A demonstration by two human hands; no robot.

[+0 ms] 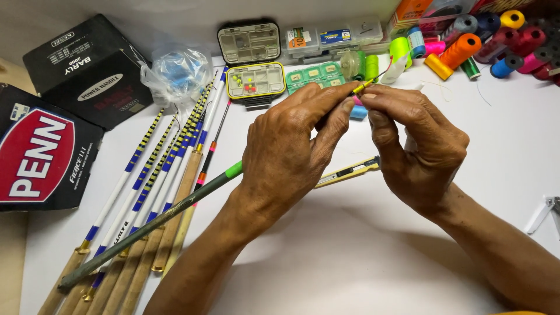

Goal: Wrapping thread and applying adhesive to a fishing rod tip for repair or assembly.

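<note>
Rod section (151, 224), dark green with a bright green band, is held slantwise across the white surface (326, 256), its butt end low at the left and its thin yellow tip (364, 86) raised between the two hands. Such a slant keeps the long blank supported along the surface while the tip is brought up close under the eyes.

At the far left, two dark boxes (52, 116) are set back against the edge, out of the working area. Beside them a bundle of striped rod sections (157, 175), blue, yellow and white with tan handles, is laid side by side, roughly parallel, so that none rolls away. A crumpled clear bag (178, 73) lies at their tips.

The left hand (286, 154) is closed around the upper part of the rod section, fingers curled over it and the forefinger stretched toward the tip to steady it. Behind it an open tackle box (254, 61) with small coloured bits is kept within reach. A yellow-handled cutter (347, 172) lies on the surface just below the hands.

The right hand (417, 140) is pinched shut on the tip, thumb and forefinger meeting the left fingers there. Spools of coloured thread (478, 41) are gathered at the far right corner.
</note>
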